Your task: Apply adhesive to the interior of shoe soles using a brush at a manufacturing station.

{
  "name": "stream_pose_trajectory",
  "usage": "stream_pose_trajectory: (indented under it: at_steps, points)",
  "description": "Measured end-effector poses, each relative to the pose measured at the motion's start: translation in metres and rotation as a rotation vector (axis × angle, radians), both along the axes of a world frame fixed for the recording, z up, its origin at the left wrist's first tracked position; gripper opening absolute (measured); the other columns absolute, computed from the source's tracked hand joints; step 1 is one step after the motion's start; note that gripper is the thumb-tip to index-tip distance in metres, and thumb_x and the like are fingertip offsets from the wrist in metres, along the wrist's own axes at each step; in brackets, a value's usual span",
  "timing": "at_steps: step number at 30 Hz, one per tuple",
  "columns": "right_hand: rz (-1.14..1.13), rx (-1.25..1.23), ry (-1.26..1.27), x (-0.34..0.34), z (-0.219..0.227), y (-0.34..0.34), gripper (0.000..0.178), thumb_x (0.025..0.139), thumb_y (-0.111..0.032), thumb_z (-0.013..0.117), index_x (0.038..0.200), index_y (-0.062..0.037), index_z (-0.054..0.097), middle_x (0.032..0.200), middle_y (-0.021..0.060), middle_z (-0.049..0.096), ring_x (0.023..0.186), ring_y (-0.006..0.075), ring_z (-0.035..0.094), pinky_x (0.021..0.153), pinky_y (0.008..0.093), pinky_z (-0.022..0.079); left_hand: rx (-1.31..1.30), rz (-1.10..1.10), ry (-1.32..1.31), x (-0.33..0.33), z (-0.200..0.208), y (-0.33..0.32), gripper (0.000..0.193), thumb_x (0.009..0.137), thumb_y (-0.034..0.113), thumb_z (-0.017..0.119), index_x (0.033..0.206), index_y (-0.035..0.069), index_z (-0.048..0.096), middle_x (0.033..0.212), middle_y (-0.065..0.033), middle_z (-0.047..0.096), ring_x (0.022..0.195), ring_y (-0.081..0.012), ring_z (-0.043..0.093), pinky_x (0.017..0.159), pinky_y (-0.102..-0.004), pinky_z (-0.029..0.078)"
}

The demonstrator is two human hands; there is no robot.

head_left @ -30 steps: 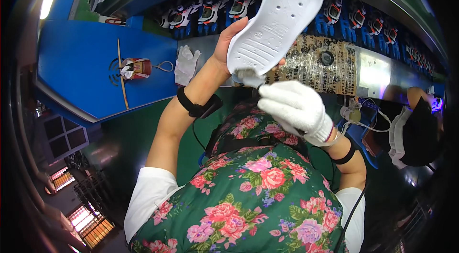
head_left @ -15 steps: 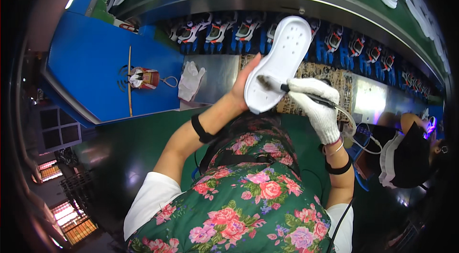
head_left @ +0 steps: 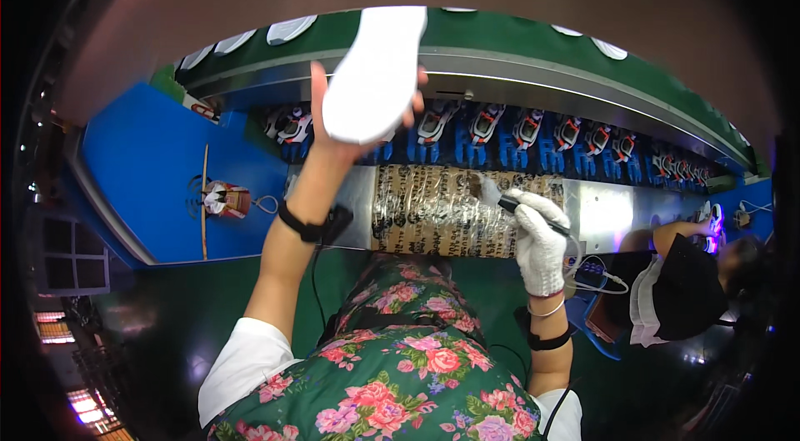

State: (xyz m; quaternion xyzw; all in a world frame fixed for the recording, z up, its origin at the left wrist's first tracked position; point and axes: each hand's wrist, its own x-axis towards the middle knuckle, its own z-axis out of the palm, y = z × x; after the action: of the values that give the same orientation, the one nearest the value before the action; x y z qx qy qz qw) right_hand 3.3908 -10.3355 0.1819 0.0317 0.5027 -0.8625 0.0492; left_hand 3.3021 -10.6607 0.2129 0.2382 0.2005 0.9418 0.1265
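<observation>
My bare left hand is raised over the far side of the bench, its thumb along one edge of a white shoe sole and its fingers wrapped round the other. The sole's bright, smooth face is in view, and its far end meets the dark strip across the top. Lower down and to the right, my right hand, in a white knitted glove, grips a brush by its black handle. Pale bristles with a dark tip point left, above a patterned brown covering on the bench. A thin, pale tube hangs near that hand.
Beyond the bench, a green conveyor belt carries white soles behind a metal rail. Under it, several shoes sit on blue holders. At left, a blue table holds a stick. A co-worker is at right.
My left hand has moved up and to the left with the sole, turning its holed face out of view. The brush has come away from the sole, and my right hand is lower.
</observation>
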Motion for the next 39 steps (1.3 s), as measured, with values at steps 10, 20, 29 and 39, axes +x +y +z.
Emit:
stream_pose_trajectory:
  at_steps: [10,20,29,39]
  points:
    - [-0.049,-0.042,-0.124,0.020,-0.053,0.027,0.020,0.083,0.006,0.068,0.104,0.0059,0.071,0.102,0.0166,0.072,0.081,0.0194,0.069,0.069,0.0271,0.056,-0.246,0.374,-0.432,-0.100,0.022,0.029,0.080,0.091,0.035,0.070,0.146,-0.010,0.032,0.150,-0.0290,0.035,0.139,-0.0409,0.038,0.113,-0.0502,0.038]
    - [-0.140,-0.146,-0.183,0.030,-0.061,0.067,0.021,0.083,0.005,0.069,0.104,0.0055,0.071,0.100,0.0149,0.073,0.078,0.0171,0.069,0.068,0.0259,0.057,-1.942,0.963,0.491,-0.241,0.029,0.054,0.066,0.088,0.037,0.073,0.139,0.001,0.051,0.138,-0.0205,0.055,0.130,-0.0341,0.051,0.107,-0.0445,0.042]
    - [-0.256,-0.150,-0.185,0.052,-0.069,0.116,0.020,0.082,0.006,0.068,0.102,0.0063,0.070,0.103,0.0181,0.072,0.078,0.0187,0.069,0.068,0.0257,0.057,-1.928,0.883,0.512,-0.273,0.021,0.186,0.053,0.084,0.039,0.077,0.122,0.005,0.064,0.128,-0.0182,0.063,0.120,-0.0325,0.058,0.102,-0.0412,0.045]
    - [-0.373,-0.237,-0.214,0.071,-0.069,0.140,0.019,0.086,0.005,0.065,0.105,0.0068,0.068,0.106,0.0197,0.071,0.084,0.0225,0.070,0.071,0.0270,0.056,-1.615,0.984,0.395,-0.266,0.042,0.285,0.042,0.083,0.037,0.079,0.106,0.003,0.068,0.119,-0.0194,0.066,0.115,-0.0254,0.061,0.088,-0.0393,0.052]
